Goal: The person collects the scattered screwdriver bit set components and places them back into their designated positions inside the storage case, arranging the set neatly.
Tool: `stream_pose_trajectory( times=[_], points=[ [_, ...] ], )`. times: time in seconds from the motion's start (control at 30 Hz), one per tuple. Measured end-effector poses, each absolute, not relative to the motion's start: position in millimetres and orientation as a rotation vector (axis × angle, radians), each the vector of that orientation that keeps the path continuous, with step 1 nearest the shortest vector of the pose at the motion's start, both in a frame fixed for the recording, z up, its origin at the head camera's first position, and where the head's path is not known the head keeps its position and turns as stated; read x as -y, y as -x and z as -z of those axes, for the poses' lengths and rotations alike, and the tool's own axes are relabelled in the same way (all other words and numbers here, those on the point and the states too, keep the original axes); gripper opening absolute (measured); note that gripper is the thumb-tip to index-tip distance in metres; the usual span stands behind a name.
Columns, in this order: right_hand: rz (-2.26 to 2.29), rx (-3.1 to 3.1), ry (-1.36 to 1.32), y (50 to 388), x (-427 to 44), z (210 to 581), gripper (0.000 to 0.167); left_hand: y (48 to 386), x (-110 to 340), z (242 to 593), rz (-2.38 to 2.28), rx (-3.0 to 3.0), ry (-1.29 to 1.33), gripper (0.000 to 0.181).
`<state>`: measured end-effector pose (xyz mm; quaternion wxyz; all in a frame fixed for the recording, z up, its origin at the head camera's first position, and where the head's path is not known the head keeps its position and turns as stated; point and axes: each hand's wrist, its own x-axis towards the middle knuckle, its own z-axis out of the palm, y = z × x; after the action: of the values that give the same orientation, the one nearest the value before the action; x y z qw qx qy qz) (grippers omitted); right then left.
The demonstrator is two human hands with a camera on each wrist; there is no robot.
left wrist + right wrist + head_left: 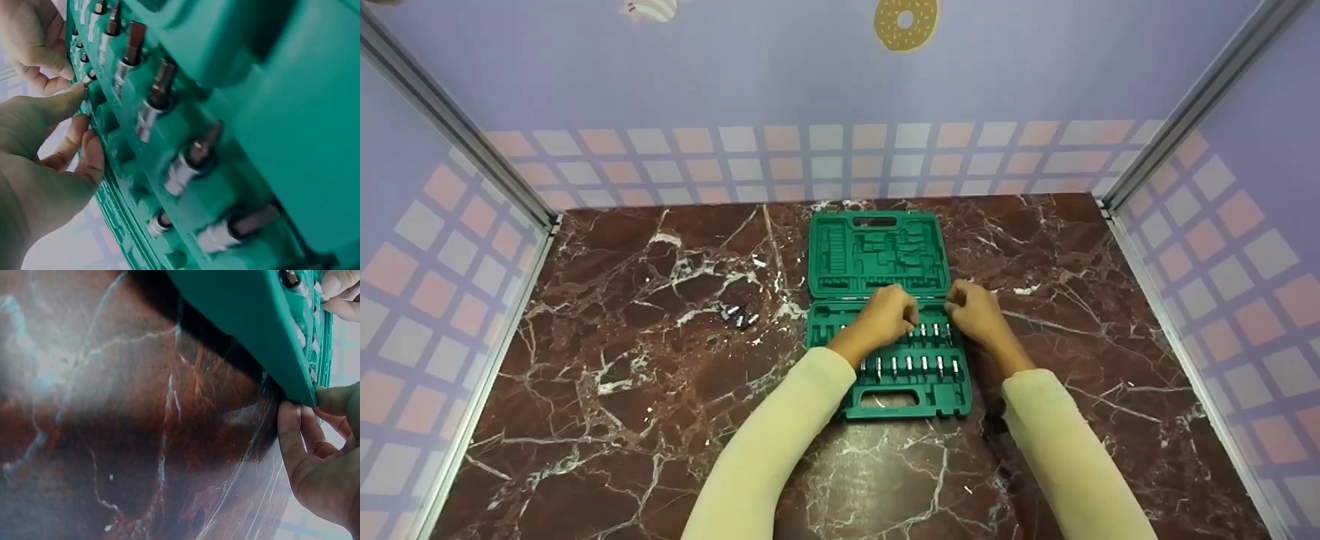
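A green plastic bit-set case point(823, 262) lies opened flat on the marbled table, lid away from me. Two rows of silver bit sockets point(909, 364) stand in its near half. In the upper row, my left hand point(886, 315) pinches a bit socket point(87, 93) at its slot between thumb and fingers; the hand partly hides it. At the case's right side, my right hand point(976, 309) pinches the edge, thumb above and fingers beneath, as the right wrist view shows. Several slots near the left hand hold no bit.
Several loose bit sockets point(739, 315) lie in a small group on the table, left of the case. Patterned panels point(810, 90) wall in the table point(622, 450) at the back and on both sides.
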<state>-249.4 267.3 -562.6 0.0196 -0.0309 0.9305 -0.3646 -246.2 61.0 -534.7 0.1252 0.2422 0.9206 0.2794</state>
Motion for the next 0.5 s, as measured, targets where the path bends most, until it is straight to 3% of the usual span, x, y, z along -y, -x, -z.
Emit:
stream_pose_trajectory(
  times=[0.27,0.5],
  points=[
    [1.144,-2.877,0.076,250.0,-267.8,562.5,0.004,246.7,-66.3,533.4,-0.798,-2.705,-0.598,0.021],
    [1.146,-2.889,0.109,250.1,-268.1,562.4,0.003,248.3,-69.7,533.1,-0.725,-2.728,-0.556,0.022]
  ],
)
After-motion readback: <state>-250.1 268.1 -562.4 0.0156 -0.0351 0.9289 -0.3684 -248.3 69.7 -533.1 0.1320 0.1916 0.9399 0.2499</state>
